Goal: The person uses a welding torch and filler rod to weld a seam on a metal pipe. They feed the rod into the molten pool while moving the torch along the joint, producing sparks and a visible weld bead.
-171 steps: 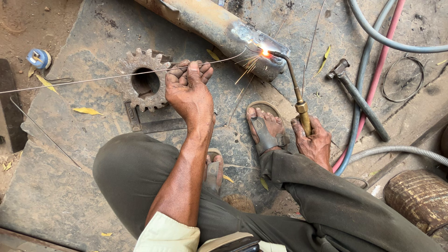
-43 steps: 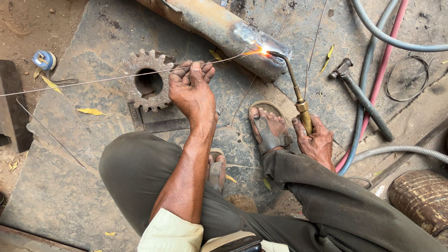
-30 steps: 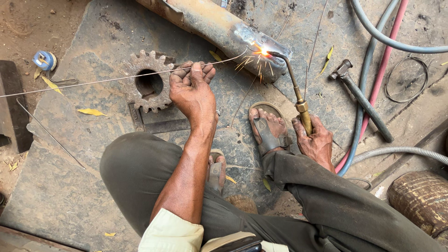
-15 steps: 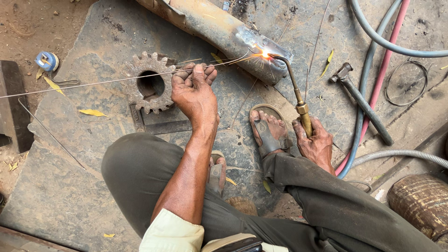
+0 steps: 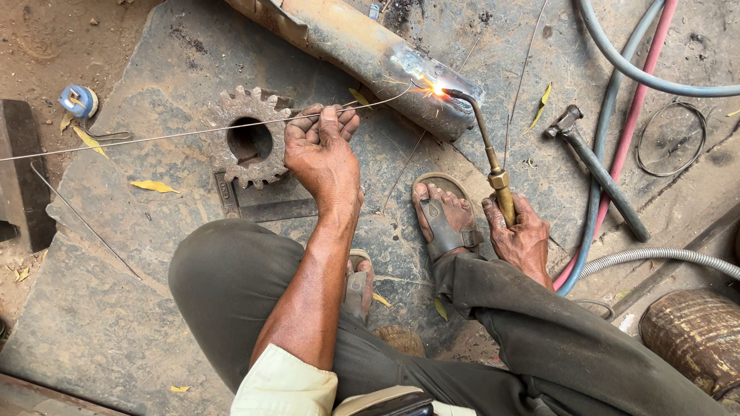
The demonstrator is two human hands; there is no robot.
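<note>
My left hand (image 5: 322,154) still pinches the thin wire (image 5: 177,134), its tip fed further into the flame on the pipe (image 5: 354,50); my right hand (image 5: 520,235) grips the torch (image 5: 493,166), so the bead keeps building.

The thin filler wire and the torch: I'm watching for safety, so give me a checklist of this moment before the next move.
1. Left hand grip on the thin metal filler wire: ok.
2. Right hand holds the brass-necked torch: ok.
3. Flame on the rusty metal pipe: ok, sparking.
4. Sandalled foot away from the flame: not ok, bare toes nearby.
5. Gloves: not ok, bare hands.
6. Eye protection: cannot tell.
</note>
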